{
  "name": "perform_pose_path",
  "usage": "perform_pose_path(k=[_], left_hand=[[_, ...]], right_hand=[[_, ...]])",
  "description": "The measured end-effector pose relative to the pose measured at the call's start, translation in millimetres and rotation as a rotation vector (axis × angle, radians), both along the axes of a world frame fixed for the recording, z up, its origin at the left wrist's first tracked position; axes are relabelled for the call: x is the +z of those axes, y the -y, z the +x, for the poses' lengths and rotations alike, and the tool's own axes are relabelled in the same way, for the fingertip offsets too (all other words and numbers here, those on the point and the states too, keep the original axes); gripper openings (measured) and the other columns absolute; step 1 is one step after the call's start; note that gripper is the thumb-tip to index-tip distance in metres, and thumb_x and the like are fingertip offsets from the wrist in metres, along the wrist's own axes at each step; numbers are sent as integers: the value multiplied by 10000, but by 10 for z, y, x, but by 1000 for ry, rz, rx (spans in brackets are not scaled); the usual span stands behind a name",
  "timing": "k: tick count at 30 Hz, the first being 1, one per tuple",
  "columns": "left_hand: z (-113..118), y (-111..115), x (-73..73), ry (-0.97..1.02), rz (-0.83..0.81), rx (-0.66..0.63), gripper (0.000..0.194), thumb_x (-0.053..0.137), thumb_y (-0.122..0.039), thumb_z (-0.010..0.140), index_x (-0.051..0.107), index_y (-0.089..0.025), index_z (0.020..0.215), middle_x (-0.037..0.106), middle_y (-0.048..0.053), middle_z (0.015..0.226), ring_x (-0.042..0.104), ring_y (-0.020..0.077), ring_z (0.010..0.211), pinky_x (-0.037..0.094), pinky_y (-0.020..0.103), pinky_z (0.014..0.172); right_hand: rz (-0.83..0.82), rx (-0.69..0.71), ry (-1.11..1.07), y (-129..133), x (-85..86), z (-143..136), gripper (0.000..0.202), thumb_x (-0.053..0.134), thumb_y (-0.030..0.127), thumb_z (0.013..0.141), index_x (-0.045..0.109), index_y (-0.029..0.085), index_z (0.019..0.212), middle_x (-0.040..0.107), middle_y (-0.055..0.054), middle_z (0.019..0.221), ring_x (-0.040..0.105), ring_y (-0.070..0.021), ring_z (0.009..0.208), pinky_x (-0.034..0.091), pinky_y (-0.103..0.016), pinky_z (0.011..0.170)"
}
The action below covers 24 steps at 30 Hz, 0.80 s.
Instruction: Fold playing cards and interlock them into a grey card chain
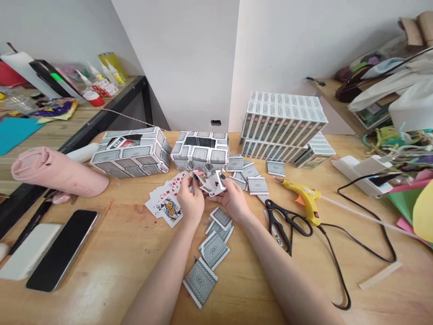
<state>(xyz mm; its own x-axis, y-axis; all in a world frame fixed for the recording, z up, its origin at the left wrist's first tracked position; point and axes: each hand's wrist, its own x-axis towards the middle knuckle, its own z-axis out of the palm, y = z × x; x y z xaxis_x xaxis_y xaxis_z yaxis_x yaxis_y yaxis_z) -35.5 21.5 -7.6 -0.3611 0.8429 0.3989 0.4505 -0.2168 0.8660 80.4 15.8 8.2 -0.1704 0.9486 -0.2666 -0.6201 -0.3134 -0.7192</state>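
Note:
Both hands meet over the middle of the wooden table, around a few playing cards (214,184) whose white faces show. My left hand (191,198) is closed on the cards' left side, its fingertips partly hidden. My right hand (236,198) pinches their right edge, thumb on top. Left of my left hand lies a fan of face-up cards (166,201). Folded patterned card pieces (214,249) run toward me between my forearms, and more pieces (248,171) lie beyond my right hand. Just behind the hands stands a card-covered box (201,155) with a dark opening.
Another card-covered box (135,155) stands at the back left, near a pink roll (61,174). A phone (64,250) lies front left. Stacked card packs (284,124) are at the back right. Scissors (287,219), a yellow glue gun (304,198) with its cord and a power strip (355,174) occupy the right.

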Motion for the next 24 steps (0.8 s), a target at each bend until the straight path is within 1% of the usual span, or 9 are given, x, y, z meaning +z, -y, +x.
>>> perform_pose_path(k=[3,5,7,9,11,14,17,21,24], left_hand=[[-29,-17,-1,61,3,66,243,450,-288,880,578,-165,1045,682,101,988,651,162,912,509,285,809],[-33,-19,9,44,-13,125,227,471,-295,866,599,-170,1007,692,90,948,659,158,864,513,279,784],[-27,-15,18,6,-35,156,210,485,-279,853,616,-173,977,701,75,901,664,155,823,514,276,765],[-15,-12,19,-14,-52,162,208,497,-262,837,624,-171,975,705,67,863,665,156,792,515,278,749],[-5,-11,10,-12,-62,156,220,511,-257,823,626,-165,986,705,66,845,664,158,781,516,283,747],[6,-4,-5,-14,-55,135,223,529,-259,808,627,-167,987,699,58,852,659,153,780,515,281,750],[20,20,0,-58,-18,24,203,559,-247,785,614,-177,967,685,39,846,649,140,760,516,266,735],[55,70,43,-167,21,-227,176,589,-245,768,570,-186,932,651,20,819,627,126,718,517,258,709],[74,91,88,-252,53,-371,123,603,-269,773,552,-192,853,615,49,937,611,147,851,512,272,740]], right_hand=[[69,-9,63,11,-16,18,289,559,469,757,521,206,869,645,-30,767,632,-171,635,514,-278,502],[115,-23,114,26,-30,37,310,532,485,760,498,215,908,643,-27,763,615,-157,580,471,-249,442],[159,-50,129,44,-31,59,325,524,491,757,469,232,944,639,-14,759,609,-153,555,454,-245,428],[196,-60,101,56,-15,81,327,534,477,750,449,247,967,640,-6,772,629,-172,586,484,-275,472],[219,-68,53,56,12,97,317,551,450,746,444,255,971,648,-8,809,650,-194,646,520,-324,551],[233,-135,10,29,35,106,286,572,407,746,459,257,960,650,-16,907,659,-201,728,533,-362,648],[214,-248,53,-9,9,110,273,576,405,749,489,252,959,635,-20,965,651,-197,785,529,-366,698],[166,-372,213,-33,-77,133,333,555,455,751,526,233,997,620,-37,974,622,-197,823,520,-361,724],[190,-422,308,-25,-119,155,351,564,454,742,557,221,1005,614,-35,961,593,-186,826,505,-332,718]])
